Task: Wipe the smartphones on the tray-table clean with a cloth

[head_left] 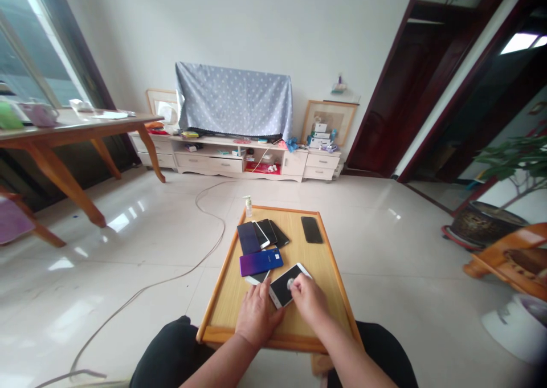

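A white smartphone (280, 291) with a dark screen lies tilted on the small wooden table. My left hand (256, 315) grips its near left corner, fingers along the left edge and thumb at the lower edge. Pinched in my right hand (308, 298) is a small white wad (290, 284), pressed on the phone's screen; its material is too small to tell. Just beyond my left hand lies a blue-purple phone (260, 261), partly over another white phone (257, 278). Farther back, several dark and white phones (249, 238) overlap in a pile.
A single black phone (311, 229) lies at the table's (294, 214) far right. A clear pump bottle (248, 207) stands by the far left corner. A cable (171, 277) runs over the floor at left. A low white cabinet (205, 161) lines the wall.
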{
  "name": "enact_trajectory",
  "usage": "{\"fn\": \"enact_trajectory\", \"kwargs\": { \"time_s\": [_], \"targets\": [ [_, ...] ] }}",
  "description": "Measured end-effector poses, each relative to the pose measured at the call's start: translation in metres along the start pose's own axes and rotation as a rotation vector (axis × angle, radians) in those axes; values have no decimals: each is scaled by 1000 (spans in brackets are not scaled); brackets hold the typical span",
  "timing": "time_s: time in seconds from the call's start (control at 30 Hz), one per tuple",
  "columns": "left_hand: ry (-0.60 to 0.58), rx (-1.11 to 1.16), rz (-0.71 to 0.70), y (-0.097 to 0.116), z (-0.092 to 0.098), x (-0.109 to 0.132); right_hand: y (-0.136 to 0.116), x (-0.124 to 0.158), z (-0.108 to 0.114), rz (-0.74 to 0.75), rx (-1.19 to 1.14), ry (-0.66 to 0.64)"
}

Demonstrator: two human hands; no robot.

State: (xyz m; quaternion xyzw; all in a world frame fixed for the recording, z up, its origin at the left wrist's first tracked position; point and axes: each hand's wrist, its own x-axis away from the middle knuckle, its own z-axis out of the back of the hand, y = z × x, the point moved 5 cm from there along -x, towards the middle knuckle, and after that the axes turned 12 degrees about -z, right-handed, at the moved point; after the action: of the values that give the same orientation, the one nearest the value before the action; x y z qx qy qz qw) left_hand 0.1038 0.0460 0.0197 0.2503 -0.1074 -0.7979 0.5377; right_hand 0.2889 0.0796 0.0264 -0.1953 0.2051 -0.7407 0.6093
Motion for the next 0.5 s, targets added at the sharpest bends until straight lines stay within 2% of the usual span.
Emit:
{"fn": "enact_trajectory", "kwargs": {
  "time_s": [0.07, 0.13, 0.2, 0.3, 0.37, 0.43, 0.5],
  "targets": [
    [-29, -9, 13, 2, 2, 0, 21, -19, 20, -126, 6, 83],
    [-50, -16, 20, 4, 4, 0, 29, -27, 29, -166, 13, 111],
    [-58, -22, 23, 6, 5, 0, 22, -17, 23, -122, 9, 93],
    [-52, -33, 20, 8, 7, 0, -1, 18, -3, 57, -35, 12],
    [-58, -39, 17, 10, 8, -1, -10, 35, -14, 125, -65, -15],
    [-79, -40, 15, 11, 8, -1, -6, 34, -12, 112, -78, -12],
    [-102, -39, 13, 12, 8, -1, 6, 19, 3, 43, -77, 31]
  ]
}}
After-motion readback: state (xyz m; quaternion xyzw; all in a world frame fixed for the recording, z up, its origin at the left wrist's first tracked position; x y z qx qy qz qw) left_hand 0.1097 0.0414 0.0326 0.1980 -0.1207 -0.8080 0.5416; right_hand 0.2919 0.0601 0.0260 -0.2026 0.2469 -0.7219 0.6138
